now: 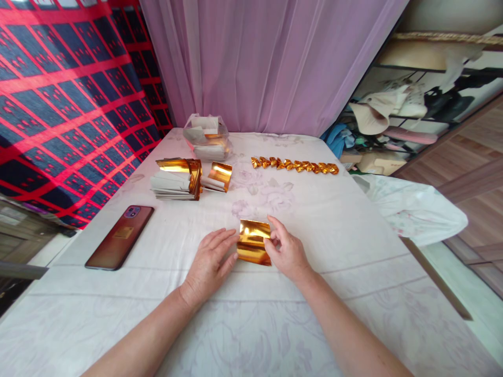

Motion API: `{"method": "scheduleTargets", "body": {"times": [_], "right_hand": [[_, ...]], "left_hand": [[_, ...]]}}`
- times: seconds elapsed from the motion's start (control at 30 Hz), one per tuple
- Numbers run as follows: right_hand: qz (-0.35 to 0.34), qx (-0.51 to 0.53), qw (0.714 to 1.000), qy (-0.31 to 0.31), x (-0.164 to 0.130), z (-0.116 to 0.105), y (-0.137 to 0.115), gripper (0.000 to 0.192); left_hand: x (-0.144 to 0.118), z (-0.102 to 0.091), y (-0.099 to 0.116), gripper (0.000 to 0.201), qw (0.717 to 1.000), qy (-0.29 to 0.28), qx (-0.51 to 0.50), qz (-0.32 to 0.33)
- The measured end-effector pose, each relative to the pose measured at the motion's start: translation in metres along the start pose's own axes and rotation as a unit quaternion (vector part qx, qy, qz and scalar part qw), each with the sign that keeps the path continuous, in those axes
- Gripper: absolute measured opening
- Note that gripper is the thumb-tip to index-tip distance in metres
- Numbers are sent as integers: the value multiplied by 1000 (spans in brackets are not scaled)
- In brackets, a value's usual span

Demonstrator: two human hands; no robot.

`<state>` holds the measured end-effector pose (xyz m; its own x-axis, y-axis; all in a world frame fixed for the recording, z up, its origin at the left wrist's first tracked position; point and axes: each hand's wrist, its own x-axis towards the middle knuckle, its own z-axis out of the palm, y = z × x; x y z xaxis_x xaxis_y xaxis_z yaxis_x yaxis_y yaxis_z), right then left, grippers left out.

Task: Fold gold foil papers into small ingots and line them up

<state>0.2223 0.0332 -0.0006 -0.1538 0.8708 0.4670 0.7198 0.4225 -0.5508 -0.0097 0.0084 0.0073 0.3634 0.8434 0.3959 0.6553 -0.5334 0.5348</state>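
Note:
A sheet of shiny gold foil paper (253,244) with crosswise creases lies in front of me on the table. My left hand (211,260) rests at its left edge, fingers stretched out and thumb by the lower left corner. At the right edge my right hand (288,252) pinches the sheet between thumb and fingers. Farther back on the left sits a thick stack of gold and grey foil sheets (175,183), with a few loose sheets (220,176) beside it. A row of folded gold foil pieces (294,165) stretches across the back right.
A clear plastic bag (206,137) with more sheets stands at the back. On the left lies a phone (120,238). The patterned tablecloth (251,324) covers the table. Beyond its right edge are a white plastic bag (424,207) and cluttered shelves; a purple curtain (267,63) hangs behind.

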Motion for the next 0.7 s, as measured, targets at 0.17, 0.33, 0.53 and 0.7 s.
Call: {"method": "scheduleTargets", "body": {"times": [0.17,0.33,0.53,0.7], "right_hand": [[-3,-33,999,-3,1,2,8,53],[0,-56,998,-8,0,4,11,52],[1,-92,996,9,1,5,8,54],[-28,-104,994,20,4,0,3,34]], "left_hand": [[-2,3,5,48,990,-113,75,34],[-1,4,8,58,984,-140,102,29],[0,4,9,59,981,-149,121,32],[-1,4,11,61,978,-156,135,31]]}}
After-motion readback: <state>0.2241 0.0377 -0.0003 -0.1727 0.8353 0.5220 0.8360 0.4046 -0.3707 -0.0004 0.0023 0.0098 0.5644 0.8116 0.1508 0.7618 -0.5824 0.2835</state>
